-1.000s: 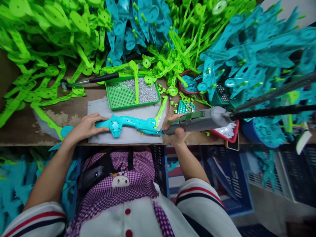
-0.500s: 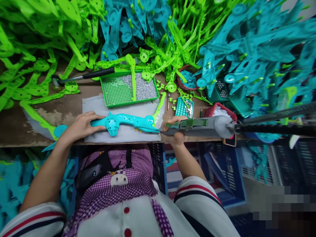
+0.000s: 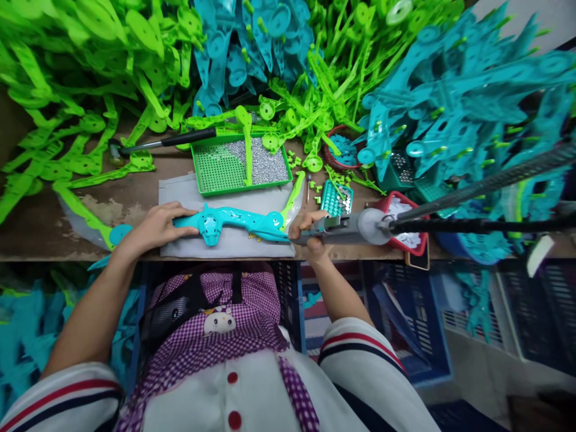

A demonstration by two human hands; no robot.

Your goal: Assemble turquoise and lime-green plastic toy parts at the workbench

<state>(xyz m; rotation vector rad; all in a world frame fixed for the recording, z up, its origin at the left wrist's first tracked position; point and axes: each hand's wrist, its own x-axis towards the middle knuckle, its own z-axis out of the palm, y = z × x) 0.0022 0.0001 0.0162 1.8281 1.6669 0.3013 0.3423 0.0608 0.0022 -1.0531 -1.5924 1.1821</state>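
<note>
While left hand (image 3: 155, 229) grips teal part (image 3: 238, 219), gray tool (image 3: 353, 229) shifted left.

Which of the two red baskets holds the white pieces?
The front basket, partly under the grey tool; the other basket, farther back, holds blue pieces.

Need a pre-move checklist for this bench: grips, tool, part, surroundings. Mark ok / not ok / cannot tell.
1. Left hand gripping turquoise part at its left end: ok.
2. Right hand around grey tool: ok.
3. Turquoise part over grey cloth: ok.
4. Tool tip seated: cannot tell, fingers hide it.
5. Hammer away from both hands: ok.
6. Green tray unobstructed: not ok, lime part lies across it.
</note>
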